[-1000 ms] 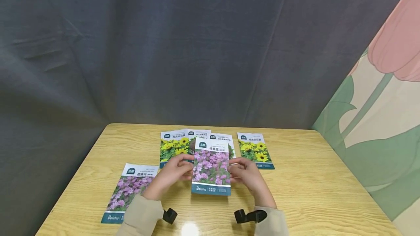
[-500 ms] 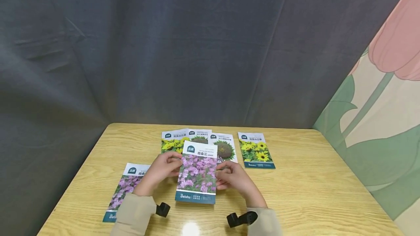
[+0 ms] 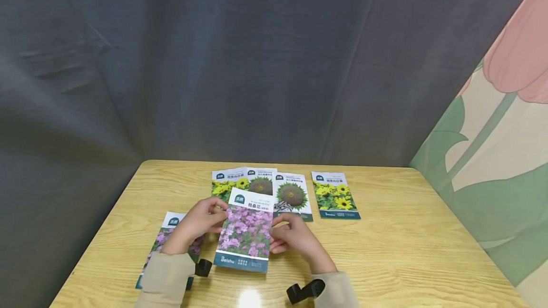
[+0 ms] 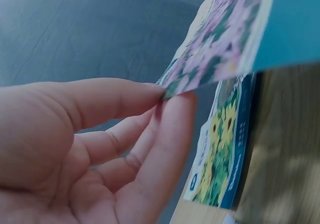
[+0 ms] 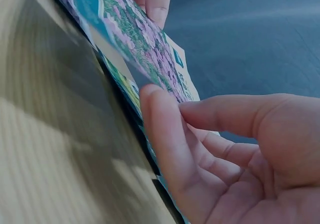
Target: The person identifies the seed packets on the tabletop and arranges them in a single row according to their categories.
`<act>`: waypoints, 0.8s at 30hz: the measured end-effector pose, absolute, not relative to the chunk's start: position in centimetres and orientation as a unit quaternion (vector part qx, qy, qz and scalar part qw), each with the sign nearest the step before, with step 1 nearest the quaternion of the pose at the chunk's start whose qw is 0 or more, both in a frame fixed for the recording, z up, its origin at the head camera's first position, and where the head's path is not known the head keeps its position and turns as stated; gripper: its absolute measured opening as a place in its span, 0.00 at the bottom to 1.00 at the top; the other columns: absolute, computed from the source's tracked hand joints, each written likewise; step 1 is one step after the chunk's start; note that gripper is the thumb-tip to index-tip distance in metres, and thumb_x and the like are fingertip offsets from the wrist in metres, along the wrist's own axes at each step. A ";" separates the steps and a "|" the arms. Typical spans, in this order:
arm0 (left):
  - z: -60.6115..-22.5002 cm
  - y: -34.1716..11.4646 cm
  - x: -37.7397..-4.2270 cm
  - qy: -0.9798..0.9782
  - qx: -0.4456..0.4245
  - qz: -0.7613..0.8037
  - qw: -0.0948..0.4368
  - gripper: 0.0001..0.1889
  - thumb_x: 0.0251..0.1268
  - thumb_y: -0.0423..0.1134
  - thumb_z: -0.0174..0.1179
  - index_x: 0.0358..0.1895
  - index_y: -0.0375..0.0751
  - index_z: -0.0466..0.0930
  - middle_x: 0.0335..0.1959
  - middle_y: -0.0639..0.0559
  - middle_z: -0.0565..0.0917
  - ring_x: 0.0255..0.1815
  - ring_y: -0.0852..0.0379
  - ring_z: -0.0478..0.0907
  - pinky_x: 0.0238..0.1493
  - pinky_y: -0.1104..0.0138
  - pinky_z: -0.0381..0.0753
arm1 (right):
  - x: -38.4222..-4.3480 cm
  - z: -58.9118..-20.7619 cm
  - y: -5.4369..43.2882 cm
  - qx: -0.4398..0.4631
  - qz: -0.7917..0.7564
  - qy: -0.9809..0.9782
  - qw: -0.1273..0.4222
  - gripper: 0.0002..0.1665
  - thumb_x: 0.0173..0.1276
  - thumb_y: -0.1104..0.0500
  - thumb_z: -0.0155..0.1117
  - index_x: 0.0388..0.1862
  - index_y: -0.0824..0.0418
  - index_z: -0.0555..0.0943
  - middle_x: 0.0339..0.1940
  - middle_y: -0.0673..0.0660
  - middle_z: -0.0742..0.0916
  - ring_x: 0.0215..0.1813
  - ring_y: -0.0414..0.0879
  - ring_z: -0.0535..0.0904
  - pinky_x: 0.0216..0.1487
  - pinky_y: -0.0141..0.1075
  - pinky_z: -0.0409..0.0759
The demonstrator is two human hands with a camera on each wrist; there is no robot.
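Note:
A seed packet with purple flowers is held up off the table, tilted, between both hands. My left hand pinches its left edge between thumb and forefinger, as the left wrist view shows closely. On the opposite edge, my right hand pinches with thumb and forefinger, the other fingers curled behind. Another purple-flower packet lies flat at the left, partly covered by the left forearm. Behind the held packet lie a yellow-flower packet and a sunflower-head packet, their lower parts hidden.
A second sunflower-head packet lies just beyond the right hand. Farther right is another yellow-flower packet. The wooden table meets a dark grey curtain at its back edge. A wall with painted tulips stands at the right.
Both hands have carried the held packet left and slightly toward the person. The sunflower-head packet behind it has come more into view, while the left forearm covers more of the packet at left.

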State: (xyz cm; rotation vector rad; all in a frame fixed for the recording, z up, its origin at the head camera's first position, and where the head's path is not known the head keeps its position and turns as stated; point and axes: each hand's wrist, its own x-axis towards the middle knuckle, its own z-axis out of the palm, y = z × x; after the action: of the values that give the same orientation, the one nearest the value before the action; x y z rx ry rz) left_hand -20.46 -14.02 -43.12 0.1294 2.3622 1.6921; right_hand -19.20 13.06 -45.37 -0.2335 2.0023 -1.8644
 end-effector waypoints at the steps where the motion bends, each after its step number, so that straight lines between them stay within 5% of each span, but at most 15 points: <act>1: -43.0 -14.1 -20.4 0.809 0.044 0.574 0.118 0.11 0.73 0.29 0.56 0.54 0.28 0.76 0.41 0.40 0.82 0.34 0.52 0.82 0.37 0.59 0.89 | -19.2 -45.4 12.9 -0.081 -0.666 0.715 0.199 0.15 0.71 0.68 0.59 0.53 0.75 0.73 0.26 0.60 0.87 0.24 0.45 0.85 0.32 0.39 0.89; 24: -43.3 -16.8 -19.7 0.849 -0.009 0.503 0.162 0.04 0.70 0.27 0.58 0.43 0.29 0.74 0.29 0.42 0.76 0.27 0.52 0.77 0.29 0.61 0.87 | -17.9 -47.5 8.6 -0.059 -0.665 0.713 0.214 0.11 0.71 0.68 0.58 0.49 0.74 0.75 0.21 0.58 0.85 0.19 0.43 0.83 0.25 0.39 0.88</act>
State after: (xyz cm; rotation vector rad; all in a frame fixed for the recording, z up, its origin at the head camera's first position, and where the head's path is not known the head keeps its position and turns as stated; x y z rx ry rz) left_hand -19.68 -16.76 -43.35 -0.0248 2.4232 1.4349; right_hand -17.93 8.62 -47.49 -0.1628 1.9782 -1.8469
